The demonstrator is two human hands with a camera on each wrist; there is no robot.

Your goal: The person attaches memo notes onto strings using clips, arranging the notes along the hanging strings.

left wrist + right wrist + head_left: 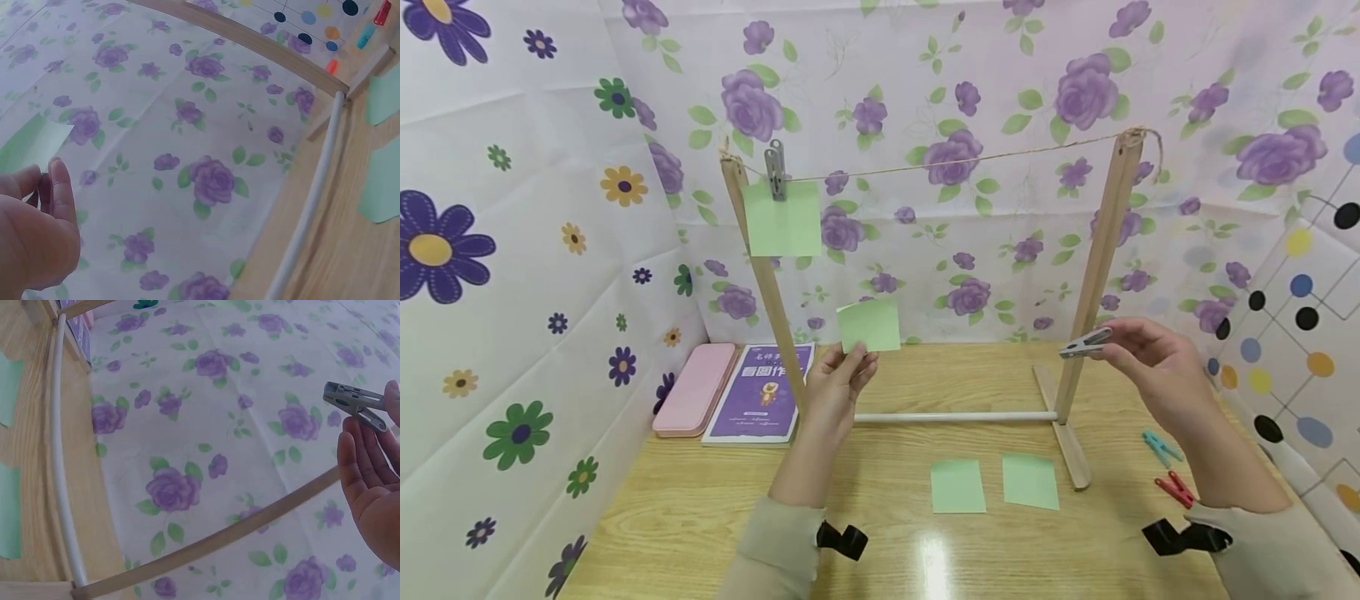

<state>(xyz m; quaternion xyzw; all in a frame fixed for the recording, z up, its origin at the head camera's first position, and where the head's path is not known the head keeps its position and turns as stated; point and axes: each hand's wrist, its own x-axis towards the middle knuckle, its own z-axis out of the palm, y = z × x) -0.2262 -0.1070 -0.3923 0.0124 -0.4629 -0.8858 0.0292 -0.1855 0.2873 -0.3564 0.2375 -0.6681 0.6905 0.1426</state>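
Note:
My left hand [838,387] pinches a green sticky note [869,325] by its lower edge, raised below the string [917,168]. In the left wrist view the same note [34,144] stands up from between thumb and fingers. My right hand [1157,375] holds a grey clothespin [1086,342] beside the right post. The right wrist view shows that clothespin [354,403] between thumb and fingers, its tip pointing left. Another grey clothespin [777,171] fastens a green note [784,221] to the string's left end. Two more notes [957,487] [1030,482] lie on the table.
Wooden posts [1105,233] joined by a white rod [955,417] carry the string. A blue clothespin [1162,447] and a red one [1176,489] lie at the right. Left of the frame are a purple book [760,396] and a pink case [696,390]. Patterned cloths hang behind and at both sides.

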